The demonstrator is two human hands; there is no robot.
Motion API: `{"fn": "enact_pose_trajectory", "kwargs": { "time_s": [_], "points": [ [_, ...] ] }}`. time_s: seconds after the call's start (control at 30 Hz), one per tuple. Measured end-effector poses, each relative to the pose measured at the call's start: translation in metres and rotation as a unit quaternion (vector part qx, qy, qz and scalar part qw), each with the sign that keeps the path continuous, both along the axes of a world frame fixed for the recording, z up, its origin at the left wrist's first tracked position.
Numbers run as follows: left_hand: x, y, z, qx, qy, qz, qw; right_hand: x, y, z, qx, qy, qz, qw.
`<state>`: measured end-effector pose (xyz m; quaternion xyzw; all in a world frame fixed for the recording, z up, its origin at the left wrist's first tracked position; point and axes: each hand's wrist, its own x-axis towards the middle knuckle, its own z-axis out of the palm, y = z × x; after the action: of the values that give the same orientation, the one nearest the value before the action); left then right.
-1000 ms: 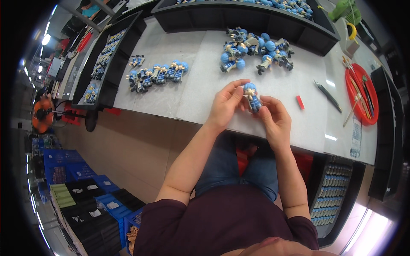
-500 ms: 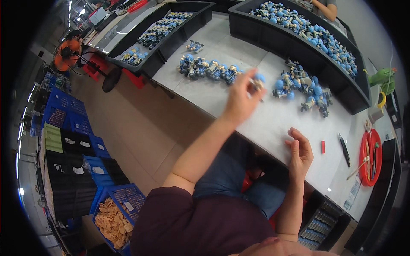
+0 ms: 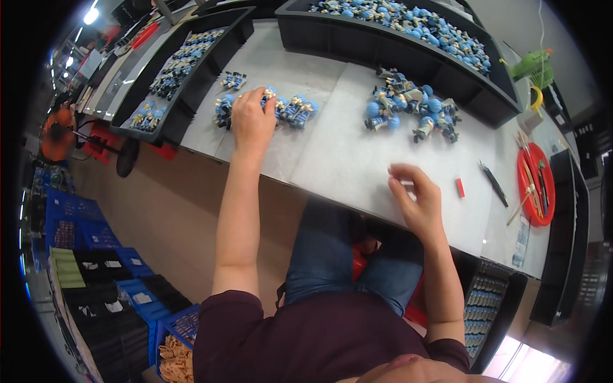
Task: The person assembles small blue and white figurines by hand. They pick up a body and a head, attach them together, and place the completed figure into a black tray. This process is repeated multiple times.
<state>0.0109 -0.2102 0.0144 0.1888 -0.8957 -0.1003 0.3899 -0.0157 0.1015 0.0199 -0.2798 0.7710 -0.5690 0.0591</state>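
My left hand (image 3: 252, 121) is over a row of small figurines with blue caps and blue-and-dark clothes. Its fingers are closed around one figurine (image 3: 269, 94), whose blue cap shows at the fingertips; the hand covers the rest of it. To the right of those fingers, figurines (image 3: 299, 111) from the same row lie side by side. My right hand (image 3: 419, 199) hovers near the table's front edge, fingers loosely bent and thumb apart, holding nothing. Beyond it a loose heap of figurines (image 3: 412, 105) lies on the white table (image 3: 338, 150).
A long black bin (image 3: 396, 48) full of figurines stands at the back; another black tray (image 3: 236, 39) holds rows of them at left. A red block (image 3: 460, 187), a black pen-like tool (image 3: 493, 183) and a red tray (image 3: 544, 217) of tools lie at right.
My left hand has moved left with a figurine, from the middle of the table to the row. My right hand stays near the front edge. The view has shifted to the right.
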Motion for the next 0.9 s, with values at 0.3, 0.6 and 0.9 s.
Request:
{"fn": "enact_pose_trajectory", "kwargs": {
  "time_s": [0.3,0.6,0.9],
  "points": [
    [0.014,0.010,0.017,-0.028,0.038,-0.022,0.999,-0.058,-0.070,0.008,0.168,0.422,-0.003,0.891],
    [0.019,0.112,-0.009,0.445,0.119,-0.313,0.831,-0.020,-0.017,0.017,-0.050,0.196,-0.046,0.978],
    [0.005,0.172,-0.012,0.745,-0.008,-0.442,0.499,0.015,0.019,-0.018,-0.098,0.245,-0.061,0.963]
  ]
}}
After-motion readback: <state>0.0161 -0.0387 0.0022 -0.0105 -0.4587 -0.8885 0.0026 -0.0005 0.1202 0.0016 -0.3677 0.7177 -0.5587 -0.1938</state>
